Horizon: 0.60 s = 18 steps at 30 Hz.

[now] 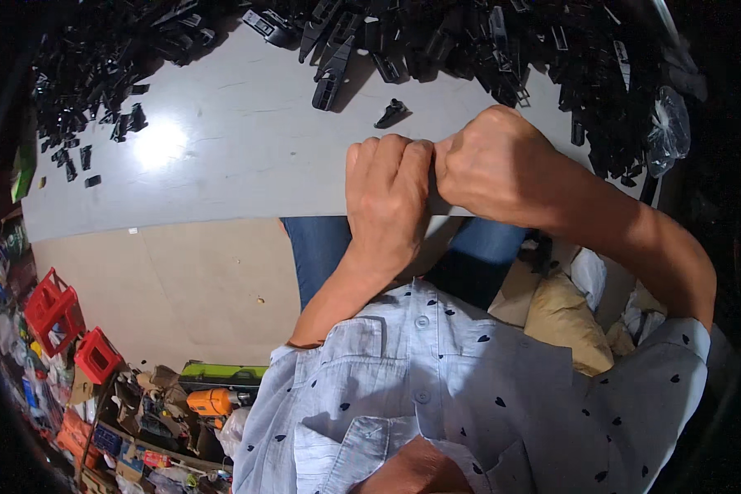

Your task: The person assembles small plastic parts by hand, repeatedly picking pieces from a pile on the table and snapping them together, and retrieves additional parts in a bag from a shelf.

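Both hands meet at the near edge of the grey-white table (230, 177), with knuckles toward the top. My left hand (385, 191) is closed, its fingers curled down and away from view. Turned inward against it, my right hand (496, 160) makes a fist with the thumb side touching the left fingers. Whatever lies between them is hidden. Just beyond the left knuckles is a small black plastic piece (392, 114) on the tabletop. Farther off, a long black plastic part (330, 82) points toward me from the heap.
A heap of black plastic parts (436, 41) lines the far side of the table, with smaller black pieces (66, 107) at the left. A clear plastic bag (668, 130) hangs at the right edge. Red plastic stools (53, 311) and an orange tool (210, 403) are on the floor, lower left.
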Motion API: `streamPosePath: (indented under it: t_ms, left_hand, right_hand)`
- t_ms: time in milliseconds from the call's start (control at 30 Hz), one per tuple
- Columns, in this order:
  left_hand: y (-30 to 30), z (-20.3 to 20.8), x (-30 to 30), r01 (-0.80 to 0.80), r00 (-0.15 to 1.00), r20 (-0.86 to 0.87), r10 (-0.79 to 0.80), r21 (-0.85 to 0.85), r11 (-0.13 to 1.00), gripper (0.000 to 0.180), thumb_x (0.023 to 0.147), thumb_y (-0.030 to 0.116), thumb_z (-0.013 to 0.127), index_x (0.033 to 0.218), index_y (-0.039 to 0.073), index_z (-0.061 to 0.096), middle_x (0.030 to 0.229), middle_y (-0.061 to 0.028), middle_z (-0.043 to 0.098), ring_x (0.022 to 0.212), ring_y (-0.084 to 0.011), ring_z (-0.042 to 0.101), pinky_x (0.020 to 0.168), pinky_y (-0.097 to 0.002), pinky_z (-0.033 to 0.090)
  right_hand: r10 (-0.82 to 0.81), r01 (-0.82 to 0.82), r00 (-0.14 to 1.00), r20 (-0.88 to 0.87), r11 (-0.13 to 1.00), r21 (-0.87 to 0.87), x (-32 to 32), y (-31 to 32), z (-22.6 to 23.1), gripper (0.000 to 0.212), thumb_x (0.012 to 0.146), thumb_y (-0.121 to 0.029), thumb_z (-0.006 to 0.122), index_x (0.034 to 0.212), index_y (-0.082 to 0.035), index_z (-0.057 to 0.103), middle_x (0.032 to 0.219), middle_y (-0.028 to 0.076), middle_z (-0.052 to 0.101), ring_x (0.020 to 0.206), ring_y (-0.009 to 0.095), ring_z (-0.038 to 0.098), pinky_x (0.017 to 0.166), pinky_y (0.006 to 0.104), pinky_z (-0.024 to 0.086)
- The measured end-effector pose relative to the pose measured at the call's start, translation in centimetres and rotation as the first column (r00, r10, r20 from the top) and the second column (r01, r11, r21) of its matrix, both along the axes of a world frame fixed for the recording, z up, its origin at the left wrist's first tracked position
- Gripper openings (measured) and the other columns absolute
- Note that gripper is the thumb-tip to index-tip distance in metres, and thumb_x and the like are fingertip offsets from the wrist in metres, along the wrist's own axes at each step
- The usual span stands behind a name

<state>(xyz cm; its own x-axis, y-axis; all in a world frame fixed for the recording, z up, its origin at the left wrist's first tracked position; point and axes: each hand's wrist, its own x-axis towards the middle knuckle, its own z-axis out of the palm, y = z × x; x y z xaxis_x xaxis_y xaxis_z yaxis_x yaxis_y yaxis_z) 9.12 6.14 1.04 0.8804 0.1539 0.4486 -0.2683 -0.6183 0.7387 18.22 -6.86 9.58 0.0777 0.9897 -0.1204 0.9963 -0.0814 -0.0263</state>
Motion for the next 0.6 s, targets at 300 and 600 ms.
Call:
streamPosePath:
  t_ms: [300, 600]
  left_hand:
    - [-0.4, -0.3, 0.3, -0.039, 0.999, 0.013, 0.039, 0.003, 0.999, 0.018, 0.068, 0.001, 0.062, 0.085, 0.003, 0.063, 0.074, -0.0082, 0.054, 0.070, -0.0267, 0.053, 0.067, -0.0352, 0.041]
    - [-0.2, -0.3, 0.2, -0.045, 0.999, 0.013, 0.044, 0.012, 0.999, 0.016, 0.067, -0.006, 0.062, 0.080, 0.004, 0.062, 0.074, -0.0083, 0.055, 0.071, -0.0276, 0.054, 0.067, -0.0358, 0.042]
  right_hand:
    - [-0.048, 0.053, 0.998, -0.039, 0.991, 0.126, 0.7, -0.2, -0.8, 0.008, 0.064, -0.011, 0.061, 0.061, -0.005, 0.056, 0.051, 0.008, 0.053, 0.049, 0.024, 0.058, 0.050, 0.0350, 0.045]
    - [-0.086, 0.086, 0.996, 0.016, 0.930, -0.358, 0.9, 0.5, -1.2, 0.011, 0.062, -0.012, 0.066, 0.067, -0.008, 0.057, 0.067, 0.007, 0.052, 0.065, 0.024, 0.056, 0.061, 0.0379, 0.046]
